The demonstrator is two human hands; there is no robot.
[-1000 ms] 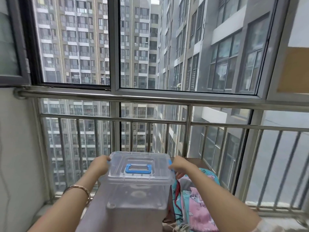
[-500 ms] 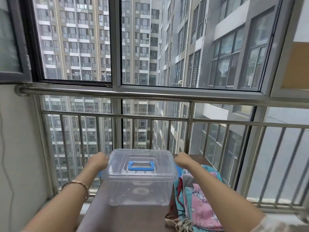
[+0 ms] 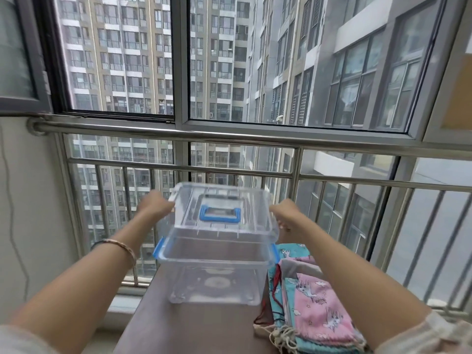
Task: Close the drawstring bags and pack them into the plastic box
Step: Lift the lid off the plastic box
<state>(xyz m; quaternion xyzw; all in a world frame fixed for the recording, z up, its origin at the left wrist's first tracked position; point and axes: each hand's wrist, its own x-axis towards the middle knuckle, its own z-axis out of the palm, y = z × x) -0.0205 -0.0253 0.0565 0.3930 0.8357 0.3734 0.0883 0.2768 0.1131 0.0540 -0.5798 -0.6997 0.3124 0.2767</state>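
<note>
Empty plastic box (image 3: 214, 274) on bench (image 3: 194, 325), drawstring bags (image 3: 314, 310) stacked just beside it, right; lid (image 3: 222, 208) held tilted above box, left hand (image 3: 153, 206) and right hand (image 3: 286, 213) gripping its 2 side edges, fingers curled. Risk: edge-only grip slips, lid knocks box off bench

Left hand (image 3: 153, 205) and right hand (image 3: 286, 212) have the lid (image 3: 222, 200) by its ends, held tilted just above the plastic box (image 3: 214, 277) on the desk (image 3: 191, 328). Drawstring bags (image 3: 314, 310) are piled right beside it.
</note>
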